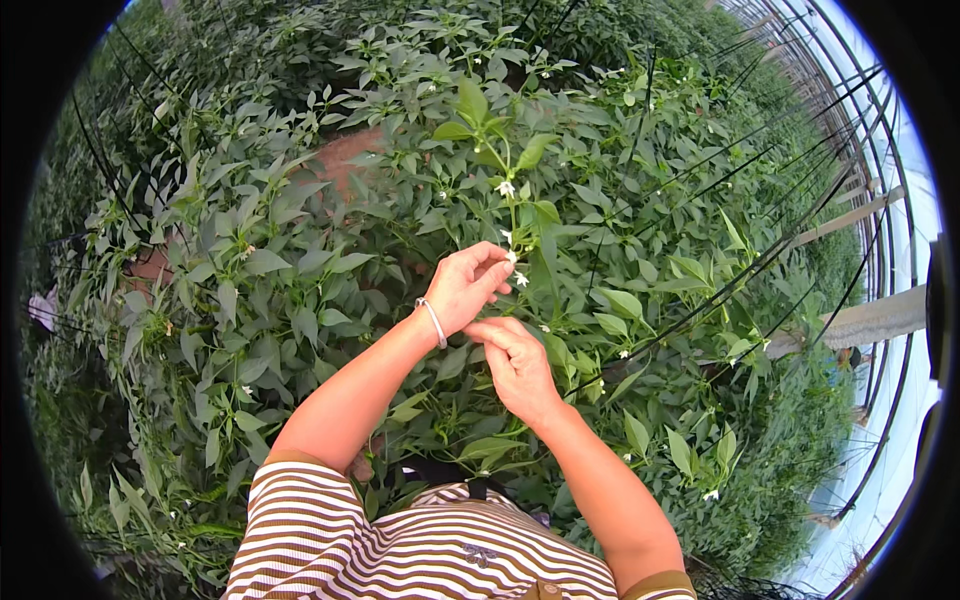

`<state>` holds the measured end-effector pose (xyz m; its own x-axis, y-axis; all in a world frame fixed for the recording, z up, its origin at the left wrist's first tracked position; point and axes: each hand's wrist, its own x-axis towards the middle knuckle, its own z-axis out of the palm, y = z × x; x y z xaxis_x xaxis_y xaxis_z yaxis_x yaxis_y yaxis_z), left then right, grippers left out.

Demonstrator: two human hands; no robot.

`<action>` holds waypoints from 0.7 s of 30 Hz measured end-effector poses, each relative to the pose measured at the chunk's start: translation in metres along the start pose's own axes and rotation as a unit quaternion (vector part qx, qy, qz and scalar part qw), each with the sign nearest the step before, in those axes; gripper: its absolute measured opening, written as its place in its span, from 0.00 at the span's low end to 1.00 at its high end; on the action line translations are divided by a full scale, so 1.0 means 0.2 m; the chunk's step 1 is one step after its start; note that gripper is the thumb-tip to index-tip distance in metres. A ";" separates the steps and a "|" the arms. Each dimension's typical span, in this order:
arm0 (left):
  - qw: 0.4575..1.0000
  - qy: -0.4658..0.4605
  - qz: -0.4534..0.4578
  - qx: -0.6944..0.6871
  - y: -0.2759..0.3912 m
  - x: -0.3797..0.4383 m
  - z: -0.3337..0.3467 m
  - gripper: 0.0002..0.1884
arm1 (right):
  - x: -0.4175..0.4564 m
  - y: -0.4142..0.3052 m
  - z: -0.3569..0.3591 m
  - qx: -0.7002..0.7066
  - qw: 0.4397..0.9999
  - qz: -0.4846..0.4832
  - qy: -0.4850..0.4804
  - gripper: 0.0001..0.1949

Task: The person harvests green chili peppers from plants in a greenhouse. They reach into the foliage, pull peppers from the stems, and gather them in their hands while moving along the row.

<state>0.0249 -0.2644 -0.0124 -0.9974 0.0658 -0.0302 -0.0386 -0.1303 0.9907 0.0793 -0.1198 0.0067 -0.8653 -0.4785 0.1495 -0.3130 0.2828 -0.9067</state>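
Note:
My left hand (466,285), with a pale bangle on its wrist, has thumb and forefinger pinched at a white pepper flower (511,256) on an upright green pepper shoot (513,214). More white flowers (505,187) open along this shoot, and fresh leaves (472,103) top it. Just below and to the right is my right hand (517,364), its thumb and forefinger brought together beside the left wrist. Whether something thin lies between the right fingertips cannot be told. Pepper leaves surround both hands.
Dense pepper plants (262,262) spread all around, with dark strings (697,307) slanting through them at the right. A pale post (877,319) and curved greenhouse ribs (904,187) stand along the right rim. Reddish soil (349,157) shows between plants at the upper left.

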 end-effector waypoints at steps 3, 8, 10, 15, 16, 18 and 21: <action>0.999 -0.026 -0.024 -0.015 -0.01 -0.02 -0.02 0.10 | 0.04 0.00 -0.03 0.106 0.967 0.083 0.216 0.12; 0.996 -0.001 -0.076 -0.045 0.03 -0.04 -0.04 0.11 | 0.34 -0.10 -0.29 0.114 0.895 0.149 0.405 0.26; 0.996 -0.016 -0.072 -0.056 0.02 -0.03 -0.03 0.12 | 0.42 -0.06 -0.38 0.128 0.886 0.220 0.388 0.30; 0.995 -0.007 -0.080 -0.065 0.02 0.01 -0.02 0.12 | 0.38 0.11 -0.35 0.182 0.945 0.193 0.192 0.19; 0.994 0.004 -0.084 -0.073 0.01 0.02 -0.04 0.12 | 0.36 0.03 -0.27 0.171 0.934 0.179 0.259 0.14; 0.991 0.018 -0.094 -0.089 0.01 0.04 -0.05 0.12 | 0.30 -0.05 -0.22 0.172 0.940 0.123 0.266 0.12; 0.990 0.011 -0.108 -0.088 0.01 0.08 -0.03 0.12 | 0.23 -0.09 -0.17 0.142 0.957 0.094 0.233 0.14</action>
<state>0.0083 -0.2692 -0.0110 -0.9657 0.0901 -0.2434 -0.2593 -0.2868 0.9222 0.0325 -0.1188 0.0435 -0.9973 0.0008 0.0736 -0.0735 0.0578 -0.9956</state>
